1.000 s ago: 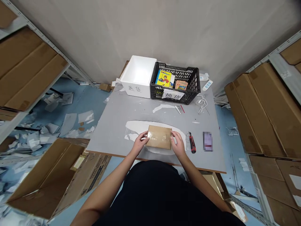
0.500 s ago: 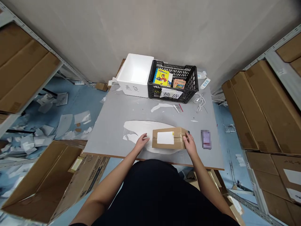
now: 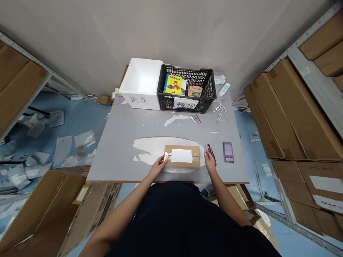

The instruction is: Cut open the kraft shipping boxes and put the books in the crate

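A taped cardboard box (image 3: pixel 197 162) with a white label lies on white sheet material near the front of the table. My left hand (image 3: pixel 158 166) grips its left end, fingertips at the near left corner. To the right of the box, apart from it, my right hand (image 3: pixel 210 161) has its fingers curled at a red and black utility knife (image 3: pixel 211 150). The knife points away from me; part of its handle is hidden by the hand. A phone (image 3: pixel 228 152) with a blurred screen lies further right.
Behind stand a white foam bin (image 3: pixel 142 101) and a black plastic crate (image 3: pixel 187 73) with books and cards. A white cable (image 3: pixel 220 110) and torn strips lie on the grey table (image 3: pixel 115 150). A large open carton (image 3: pixel 53 210) stands on the littered floor; shelves of boxes flank both sides.
My left hand has closed in on the box's left end. My right hand has come off the right end, and the knife shows beside it. The box now sits flatter and squarer to me.
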The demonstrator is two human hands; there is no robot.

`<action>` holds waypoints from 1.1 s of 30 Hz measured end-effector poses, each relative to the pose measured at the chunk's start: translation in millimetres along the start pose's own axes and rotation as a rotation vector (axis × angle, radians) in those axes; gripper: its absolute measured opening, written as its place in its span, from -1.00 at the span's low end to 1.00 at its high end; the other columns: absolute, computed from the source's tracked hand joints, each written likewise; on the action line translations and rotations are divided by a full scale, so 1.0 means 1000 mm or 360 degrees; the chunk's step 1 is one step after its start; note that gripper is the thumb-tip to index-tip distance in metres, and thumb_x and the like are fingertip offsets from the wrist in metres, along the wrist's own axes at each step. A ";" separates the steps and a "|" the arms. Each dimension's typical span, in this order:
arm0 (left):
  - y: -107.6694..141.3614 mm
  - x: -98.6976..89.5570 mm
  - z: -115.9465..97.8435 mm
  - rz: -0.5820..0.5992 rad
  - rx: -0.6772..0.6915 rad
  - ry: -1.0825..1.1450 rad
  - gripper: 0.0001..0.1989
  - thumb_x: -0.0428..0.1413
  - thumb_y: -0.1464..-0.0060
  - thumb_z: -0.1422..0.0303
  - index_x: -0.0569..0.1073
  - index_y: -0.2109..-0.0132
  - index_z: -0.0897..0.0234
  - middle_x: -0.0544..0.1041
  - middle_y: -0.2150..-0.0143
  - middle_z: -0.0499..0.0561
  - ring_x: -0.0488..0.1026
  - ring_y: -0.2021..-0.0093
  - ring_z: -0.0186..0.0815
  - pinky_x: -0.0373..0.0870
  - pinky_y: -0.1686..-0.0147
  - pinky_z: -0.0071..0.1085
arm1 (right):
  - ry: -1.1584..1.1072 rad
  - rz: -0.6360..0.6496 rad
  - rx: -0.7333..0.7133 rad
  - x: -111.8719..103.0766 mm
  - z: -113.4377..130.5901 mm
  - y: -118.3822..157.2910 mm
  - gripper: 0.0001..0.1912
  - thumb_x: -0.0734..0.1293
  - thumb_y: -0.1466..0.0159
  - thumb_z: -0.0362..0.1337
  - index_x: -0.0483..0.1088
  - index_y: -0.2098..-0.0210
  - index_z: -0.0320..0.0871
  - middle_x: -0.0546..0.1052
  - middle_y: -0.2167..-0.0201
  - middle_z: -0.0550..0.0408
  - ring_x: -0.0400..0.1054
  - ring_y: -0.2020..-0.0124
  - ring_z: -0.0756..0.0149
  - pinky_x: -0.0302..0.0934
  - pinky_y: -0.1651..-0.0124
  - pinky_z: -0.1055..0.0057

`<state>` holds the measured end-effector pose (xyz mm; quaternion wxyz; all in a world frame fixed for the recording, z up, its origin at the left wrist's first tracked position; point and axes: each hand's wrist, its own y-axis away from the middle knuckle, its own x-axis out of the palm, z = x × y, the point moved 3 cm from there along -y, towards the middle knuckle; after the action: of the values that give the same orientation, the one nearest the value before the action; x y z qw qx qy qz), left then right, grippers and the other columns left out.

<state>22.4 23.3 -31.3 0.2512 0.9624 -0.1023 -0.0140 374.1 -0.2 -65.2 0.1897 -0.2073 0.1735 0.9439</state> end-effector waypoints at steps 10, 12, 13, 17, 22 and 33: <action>0.004 0.008 0.002 -0.0140 -0.0198 -0.0261 -0.39 0.11 -0.04 -0.05 0.40 -0.13 0.24 0.46 -0.13 0.17 0.39 -0.12 -0.03 0.37 -0.04 -0.15 | 0.0551 -0.0262 0.0307 -0.044 -0.052 -0.025 -0.47 0.32 -0.07 -0.20 0.37 -0.02 -0.29 0.44 0.03 -0.29 0.33 -0.04 -0.02 0.12 -0.14 0.02; 0.005 0.009 0.004 -0.0173 -0.0236 -0.0302 -0.37 0.09 -0.04 -0.08 0.40 -0.13 0.22 0.46 -0.13 0.16 0.39 -0.11 -0.02 0.40 0.01 -0.16 | 0.0536 -0.0273 0.0370 -0.043 -0.058 -0.031 -0.47 0.33 -0.03 -0.22 0.38 0.01 -0.31 0.44 0.06 -0.29 0.36 0.00 -0.02 0.15 -0.10 0.02; 0.005 0.009 0.005 -0.0192 -0.0252 -0.0319 -0.37 0.08 -0.03 -0.09 0.40 -0.12 0.21 0.46 -0.13 0.15 0.40 -0.11 -0.02 0.41 0.03 -0.17 | 0.0518 -0.0270 0.0396 -0.043 -0.060 -0.034 -0.49 0.32 -0.03 -0.23 0.38 0.03 -0.31 0.46 0.09 -0.28 0.38 0.04 -0.02 0.18 -0.07 0.00; 0.005 0.011 0.007 -0.0232 -0.0269 -0.0344 -0.36 0.06 -0.02 -0.12 0.41 -0.11 0.21 0.46 -0.12 0.14 0.40 -0.09 -0.03 0.43 0.09 -0.19 | 0.0387 -0.0205 0.0441 -0.050 -0.062 -0.039 -0.53 0.28 -0.06 -0.20 0.37 0.06 -0.28 0.52 0.26 -0.16 0.45 0.28 0.02 0.31 0.15 -0.03; 0.006 0.014 0.005 -0.0263 -0.0265 -0.0327 -0.37 0.06 -0.02 -0.11 0.42 -0.09 0.22 0.47 -0.11 0.15 0.41 -0.07 -0.04 0.43 0.09 -0.19 | 0.0148 -0.0079 0.0378 -0.052 -0.044 -0.021 -0.42 0.25 -0.14 -0.05 0.27 -0.08 -0.23 0.53 0.39 0.02 0.41 0.57 0.24 0.36 0.47 0.23; 0.014 0.028 -0.003 -0.0321 -0.0040 -0.0083 -0.46 0.16 -0.02 0.03 0.43 -0.07 0.27 0.48 -0.12 0.15 0.37 -0.15 -0.04 0.22 -0.17 -0.14 | 0.0339 0.0621 -0.0549 -0.028 0.091 0.027 -0.43 0.23 -0.25 -0.18 0.19 -0.26 -0.01 0.51 -0.01 0.01 0.45 0.10 0.14 0.36 0.10 0.23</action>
<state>47.1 6.9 -21.5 0.2578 0.9639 -0.0112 -0.0656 356.8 5.5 32.1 -0.0529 -0.2973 0.0660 0.9510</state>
